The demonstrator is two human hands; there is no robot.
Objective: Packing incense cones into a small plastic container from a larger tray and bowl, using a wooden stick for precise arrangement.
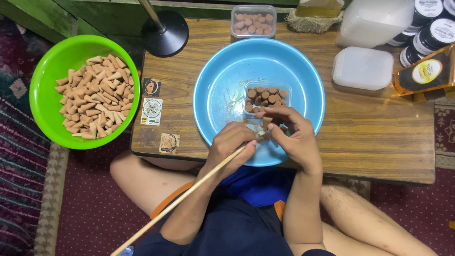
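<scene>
Head view: the left hand [231, 142] has its grip clamped on a long stick [189, 192], the right hand [291, 130] pinches a cone [267, 121] above the blue bowl [222, 85]. The small box [266, 98] looks nearly full; the green bowl [47, 71] holds many loose cones.

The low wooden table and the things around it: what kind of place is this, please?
Probably a small home workshop for packing incense cones by hand. A person sits on the floor at the low wooden table; a green bowl holds loose cones, and small clear boxes hold packed ones.
</scene>
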